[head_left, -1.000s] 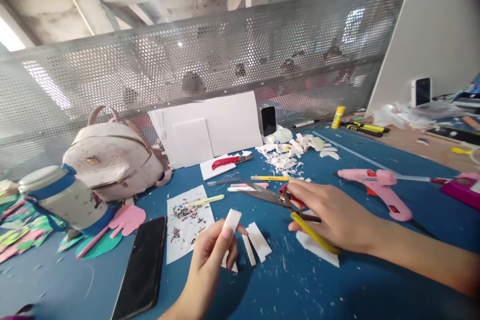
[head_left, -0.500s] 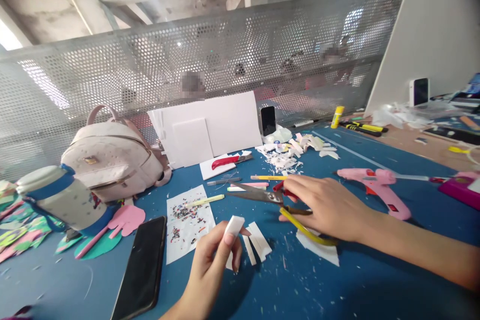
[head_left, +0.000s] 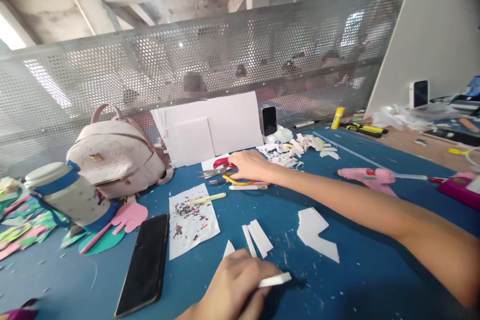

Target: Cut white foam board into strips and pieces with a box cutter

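Note:
My left hand (head_left: 230, 290) is low at the front of the blue table, fingers closed on a thin white foam strip (head_left: 275, 280) that points right. My right hand (head_left: 249, 164) is stretched far forward, curled over the handles of the scissors (head_left: 228, 178), whose yellow and red loops show under its fingers and whose blades point left. The scissors lie next to a red cutter (head_left: 222, 162) on a white card. Two or three cut white strips (head_left: 257, 237) and a larger white offcut (head_left: 315, 235) lie between my hands.
A black phone (head_left: 144, 265) and a paper sheet with confetti (head_left: 191, 220) lie to the left. Behind them are a bottle (head_left: 67, 195) and a pink backpack (head_left: 116, 152). White boards (head_left: 213, 127) lean on the mesh fence. A pink glue gun (head_left: 371, 177) lies right, and paper scraps (head_left: 296, 147) are piled behind.
My right hand has carried the scissors forward and left, from mid-table to beside the red cutter. My left hand has dropped toward the table's front edge, turning the white strip flat.

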A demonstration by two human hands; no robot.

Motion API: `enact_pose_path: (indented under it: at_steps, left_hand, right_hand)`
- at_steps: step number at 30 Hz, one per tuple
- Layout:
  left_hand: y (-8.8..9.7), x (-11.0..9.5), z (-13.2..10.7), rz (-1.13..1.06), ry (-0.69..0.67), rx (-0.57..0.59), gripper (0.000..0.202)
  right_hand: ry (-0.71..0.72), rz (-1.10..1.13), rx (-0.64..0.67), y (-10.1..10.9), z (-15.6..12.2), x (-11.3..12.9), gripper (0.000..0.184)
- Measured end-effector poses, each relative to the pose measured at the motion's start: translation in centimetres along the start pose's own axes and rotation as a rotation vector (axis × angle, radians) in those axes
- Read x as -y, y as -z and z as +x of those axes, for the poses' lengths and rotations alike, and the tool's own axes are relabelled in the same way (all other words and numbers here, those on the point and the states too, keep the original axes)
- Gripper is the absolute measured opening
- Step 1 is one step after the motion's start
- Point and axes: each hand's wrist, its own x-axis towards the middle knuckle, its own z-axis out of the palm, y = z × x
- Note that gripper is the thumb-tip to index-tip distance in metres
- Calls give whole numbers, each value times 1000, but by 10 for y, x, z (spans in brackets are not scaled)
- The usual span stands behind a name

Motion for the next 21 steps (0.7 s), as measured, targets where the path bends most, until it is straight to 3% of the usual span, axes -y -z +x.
enact_pose_path:
  at_steps: [6,11,16,21]
  left_hand:
    - [-9,7,-8,140,-92,-48,36]
    - [-8,3,-8,224,-172,-29,28]
    - [-7,1,-5,251,-220,1,21]
    - [-6,1,-4,233,-195,5,25]
  right_hand:
    - [110,-1,78,-13,88,36,34]
    - [146,42,67,-21,127,51,34]
    - [145,164,17,-25,129,42,34]
    - [191,393,-40,-14,87,24,33]
